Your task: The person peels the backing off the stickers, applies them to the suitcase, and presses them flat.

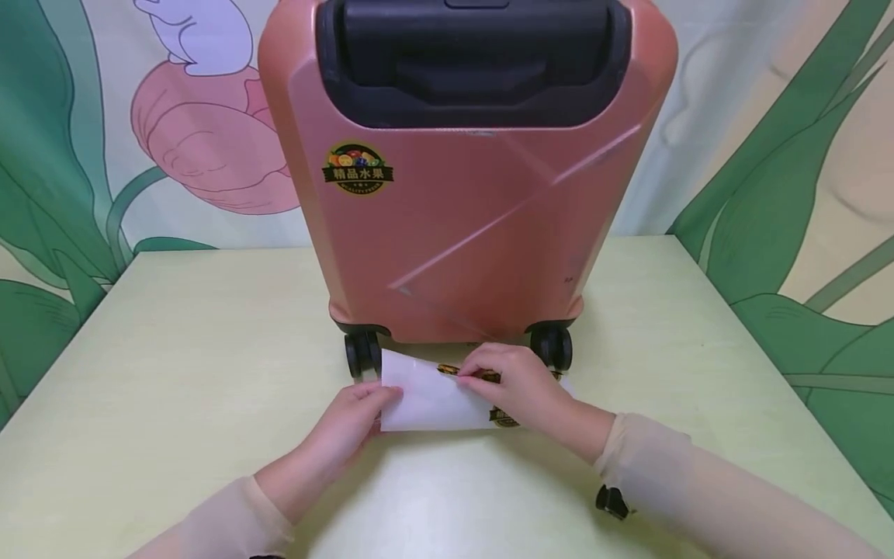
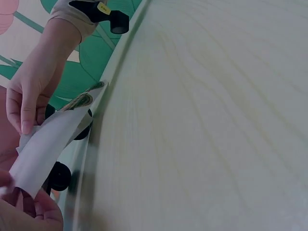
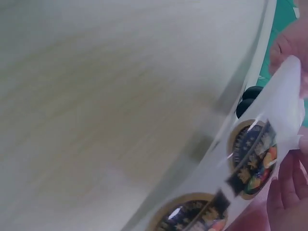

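Before the suitcase (image 1: 482, 225), at its foot: one white sheet (image 1: 426, 400), long axis left to right, between the two hands.
Dark sticker (image 1: 447, 369): at the sheet's far edge, right at the fingertips of the right hand (image 1: 517, 380), which is the nearer; seen as a thin line, also left to right, one end showing just left of them.
Right fingers: thumb and forefinger together, seemingly pinching that sticker; whether the sheet is caught too, cannot tell.
Left hand (image 1: 356, 415): grips the sheet's left end, thumb on top.
Stickers on sheet (image 3: 252, 159): at least two.
Sticker on suitcase (image 1: 358, 168): one, upper left.
Wheels (image 1: 363, 353): two visible.
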`<state>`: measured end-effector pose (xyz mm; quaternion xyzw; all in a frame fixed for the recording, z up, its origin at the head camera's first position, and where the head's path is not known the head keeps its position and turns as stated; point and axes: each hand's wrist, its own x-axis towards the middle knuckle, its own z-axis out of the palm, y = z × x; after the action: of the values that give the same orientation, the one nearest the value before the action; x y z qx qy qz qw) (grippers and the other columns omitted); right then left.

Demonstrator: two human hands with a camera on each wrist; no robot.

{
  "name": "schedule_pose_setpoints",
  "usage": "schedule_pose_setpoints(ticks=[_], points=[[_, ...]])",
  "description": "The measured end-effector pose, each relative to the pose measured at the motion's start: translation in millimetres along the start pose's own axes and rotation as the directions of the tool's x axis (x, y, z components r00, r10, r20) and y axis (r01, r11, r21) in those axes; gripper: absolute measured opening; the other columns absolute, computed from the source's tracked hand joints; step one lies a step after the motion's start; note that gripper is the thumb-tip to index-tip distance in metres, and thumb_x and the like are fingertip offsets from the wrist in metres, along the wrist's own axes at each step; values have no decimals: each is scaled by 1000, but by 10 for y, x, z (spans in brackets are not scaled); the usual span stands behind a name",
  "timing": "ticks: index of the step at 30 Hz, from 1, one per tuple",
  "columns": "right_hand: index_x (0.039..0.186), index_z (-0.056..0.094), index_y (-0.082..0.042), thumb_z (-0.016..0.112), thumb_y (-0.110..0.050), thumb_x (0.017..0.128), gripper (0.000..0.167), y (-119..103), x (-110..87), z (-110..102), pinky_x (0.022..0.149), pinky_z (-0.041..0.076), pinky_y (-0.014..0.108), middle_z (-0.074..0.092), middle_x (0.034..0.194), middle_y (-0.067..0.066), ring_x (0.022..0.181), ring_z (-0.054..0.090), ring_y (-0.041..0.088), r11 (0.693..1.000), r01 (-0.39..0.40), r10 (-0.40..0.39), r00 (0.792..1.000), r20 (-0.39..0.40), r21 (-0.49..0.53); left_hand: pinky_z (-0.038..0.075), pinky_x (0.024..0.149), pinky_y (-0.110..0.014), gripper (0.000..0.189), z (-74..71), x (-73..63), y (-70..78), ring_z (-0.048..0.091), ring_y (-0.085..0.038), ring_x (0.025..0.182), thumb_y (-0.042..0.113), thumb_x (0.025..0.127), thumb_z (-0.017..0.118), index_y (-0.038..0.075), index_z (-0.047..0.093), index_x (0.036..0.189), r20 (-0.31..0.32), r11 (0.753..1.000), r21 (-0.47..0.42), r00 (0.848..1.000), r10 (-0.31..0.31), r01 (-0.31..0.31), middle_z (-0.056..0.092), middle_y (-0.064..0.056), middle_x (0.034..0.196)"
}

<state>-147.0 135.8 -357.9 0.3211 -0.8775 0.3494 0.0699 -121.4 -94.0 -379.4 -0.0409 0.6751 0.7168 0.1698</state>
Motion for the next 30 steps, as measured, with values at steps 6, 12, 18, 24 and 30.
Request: schedule_pose_setpoints(ticks=[6,12,18,24,30], points=[[85,72,-12,73,-12,80,5,56,19,-57,71,51,24,66,86,-6,78,60,8,979,-124,126,992,-6,161,46,59,-23,21,-50,-7,-18,51,-12,62,9,89,59,-7,65,101,-98,996,88,995,-6,15,55,-1,71],[85,72,-10,71,-15,82,5,135,15,-116,64,49,24,66,83,-2,72,57,14,929,-252,258,966,11,273,53,61,-24,28,-102,-16,-37,62,-11,62,9,89,58,-12,62,107,7,994,107,999,-37,36,64,-4,82],[86,71,-8,71,-16,83,8,183,-18,-140,63,48,22,67,82,1,70,57,15,907,-282,301,953,-13,311,53,59,-25,28,-154,-20,-49,61,-10,61,9,88,59,-14,63,104,44,978,200,997,-65,55,66,-7,76],[86,70,-5,70,-13,83,8,208,-34,-160,64,48,22,66,82,4,71,58,17,892,-293,326,945,-41,344,53,58,-25,25,-217,0,-61,58,-9,59,7,88,61,-12,64,102,50,959,273,995,-89,72,64,-4,73],[86,70,-6,71,-14,83,9,210,-34,-184,63,47,22,66,84,3,70,56,16,893,-290,330,942,-60,345,52,56,-25,21,-247,15,-45,57,-11,58,4,85,62,-8,61,102,33,955,286,996,-85,72,62,-4,71]])
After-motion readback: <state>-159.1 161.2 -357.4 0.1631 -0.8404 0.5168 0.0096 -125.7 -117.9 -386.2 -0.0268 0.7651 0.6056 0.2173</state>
